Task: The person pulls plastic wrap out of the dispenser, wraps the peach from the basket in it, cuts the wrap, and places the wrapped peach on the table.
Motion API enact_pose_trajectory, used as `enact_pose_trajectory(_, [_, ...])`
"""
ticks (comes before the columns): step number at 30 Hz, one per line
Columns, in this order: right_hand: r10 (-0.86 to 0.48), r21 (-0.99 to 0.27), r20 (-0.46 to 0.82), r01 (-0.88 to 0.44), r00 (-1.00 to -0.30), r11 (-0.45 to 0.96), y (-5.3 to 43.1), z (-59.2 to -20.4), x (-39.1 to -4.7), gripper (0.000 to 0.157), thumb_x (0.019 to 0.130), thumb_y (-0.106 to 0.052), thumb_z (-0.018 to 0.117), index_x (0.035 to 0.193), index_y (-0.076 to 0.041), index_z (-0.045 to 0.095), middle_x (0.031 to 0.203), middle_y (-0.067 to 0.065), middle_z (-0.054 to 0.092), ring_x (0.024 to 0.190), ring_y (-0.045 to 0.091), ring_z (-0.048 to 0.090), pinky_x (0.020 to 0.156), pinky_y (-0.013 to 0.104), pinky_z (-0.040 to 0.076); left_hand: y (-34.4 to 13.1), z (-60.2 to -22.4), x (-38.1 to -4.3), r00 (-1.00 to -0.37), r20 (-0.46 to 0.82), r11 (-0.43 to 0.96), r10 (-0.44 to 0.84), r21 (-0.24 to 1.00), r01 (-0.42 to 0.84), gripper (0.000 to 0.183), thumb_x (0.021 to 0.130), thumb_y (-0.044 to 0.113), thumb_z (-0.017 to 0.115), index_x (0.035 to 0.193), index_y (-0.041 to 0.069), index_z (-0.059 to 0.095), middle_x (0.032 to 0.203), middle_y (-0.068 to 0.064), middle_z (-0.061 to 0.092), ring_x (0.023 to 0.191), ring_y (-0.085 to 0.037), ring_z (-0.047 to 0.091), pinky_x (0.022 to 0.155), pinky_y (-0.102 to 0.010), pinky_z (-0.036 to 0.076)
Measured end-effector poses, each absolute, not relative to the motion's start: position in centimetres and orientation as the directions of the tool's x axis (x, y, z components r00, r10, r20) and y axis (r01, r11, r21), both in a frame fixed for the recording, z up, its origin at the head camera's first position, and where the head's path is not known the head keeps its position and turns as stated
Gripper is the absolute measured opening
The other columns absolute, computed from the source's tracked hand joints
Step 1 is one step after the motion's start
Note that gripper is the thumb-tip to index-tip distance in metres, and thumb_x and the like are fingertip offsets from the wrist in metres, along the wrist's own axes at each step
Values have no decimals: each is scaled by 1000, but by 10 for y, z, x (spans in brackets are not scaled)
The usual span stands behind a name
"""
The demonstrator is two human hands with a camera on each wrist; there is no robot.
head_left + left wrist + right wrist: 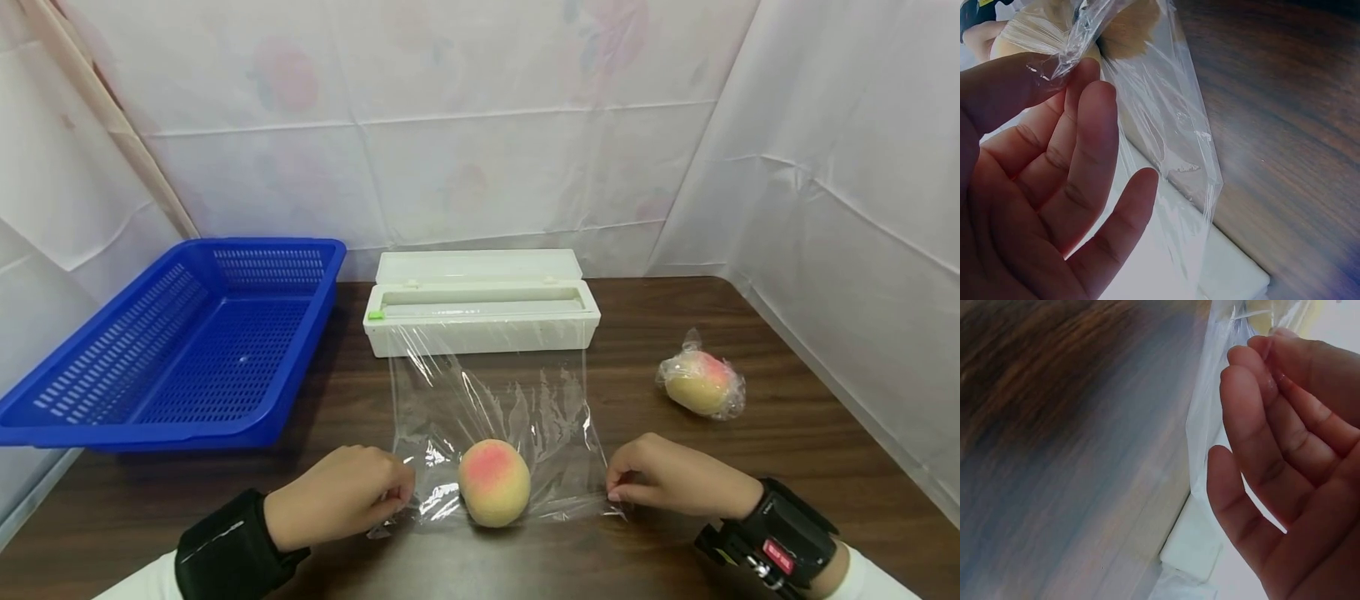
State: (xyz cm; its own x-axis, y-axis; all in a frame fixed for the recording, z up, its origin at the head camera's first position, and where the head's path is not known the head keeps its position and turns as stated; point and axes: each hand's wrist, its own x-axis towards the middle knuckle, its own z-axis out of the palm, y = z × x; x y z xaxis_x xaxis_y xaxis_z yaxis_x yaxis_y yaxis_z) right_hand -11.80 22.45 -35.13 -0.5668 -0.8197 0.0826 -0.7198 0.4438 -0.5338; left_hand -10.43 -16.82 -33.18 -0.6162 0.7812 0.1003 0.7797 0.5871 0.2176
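A sheet of clear plastic wrap point(495, 387) stretches from the white wrap dispenser point(483, 335) toward the person. On its near part sits a peach point(494, 483), yellow with a pink top. My left hand point(345, 493) pinches the sheet's near left corner between thumb and fingertips; bunched film shows at those fingertips in the left wrist view. At the near right corner my right hand point(671, 477) pinches the film too, thumb against index finger. The dispenser's lid point(480, 265) is raised, with the roll lying inside.
A blue plastic basket point(300, 367) stands at the left. Toward the right lies another peach point(701, 383), wrapped in film with a twisted end. White curtains point(465, 158) enclose the back and sides of the dark wooden table point(630, 325).
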Motion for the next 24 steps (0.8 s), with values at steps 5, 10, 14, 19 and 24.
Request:
enact_pose_trajectory(5, [-819, -531, 82, -720, -568, 446, 224, -352, -117, 9, 89, -19, 63, 80, -20, 63, 75, -18, 56, 66, -8, 47, 56, 15, 45, -169, -332, -104, -610, 113, 580, 784, 216, 785, 30, 75, 4, 66, 64, 25, 49, 63, 21, 41, 56, 4, 37, 49, -16, 33])
enact_pose_trajectory(10, [-820, -523, 71, -721, -569, 455, 224, -350, -114, 8, 88, -19, 64, 80, -21, 63, 76, -18, 56, 67, -8, 47, 57, 15, 45, -169, -330, -104, -601, 121, 569, 790, 223, 792, 26, 77, 6, 67, 66, 25, 53, 65, 22, 45, 57, 5, 40, 50, -16, 37])
enact_pose_trajectory(14, [-821, -507, 73, -730, -566, 458, 225, -350, -113, 8, 88, -19, 64, 81, -21, 63, 77, -19, 56, 67, -8, 47, 57, 15, 45, -166, -322, -105, -600, 146, 564, 786, 226, 794, 18, 80, 12, 67, 71, 25, 58, 68, 21, 49, 59, 6, 42, 52, -16, 39])
enact_pose_trajectory(19, [-819, -504, 73, -730, -569, 462, 226, -348, -112, 8, 89, -18, 64, 81, -21, 64, 77, -18, 57, 67, -8, 48, 56, 15, 45, -146, -315, -101, -570, 295, 555, 767, 142, 820, 8, 81, 22, 69, 87, 18, 64, 80, 12, 58, 69, 0, 52, 59, -20, 46])
enact_pose_trajectory(24, [-821, -510, 69, -727, -567, 460, 225, -347, -112, 7, 89, -18, 63, 83, -21, 65, 79, -18, 59, 69, -8, 50, 58, 16, 46, -113, -321, -87, -494, 339, 517, 800, 27, 855, 49, 73, 41, 75, 110, 15, 58, 108, 2, 57, 96, -13, 55, 80, -30, 50])
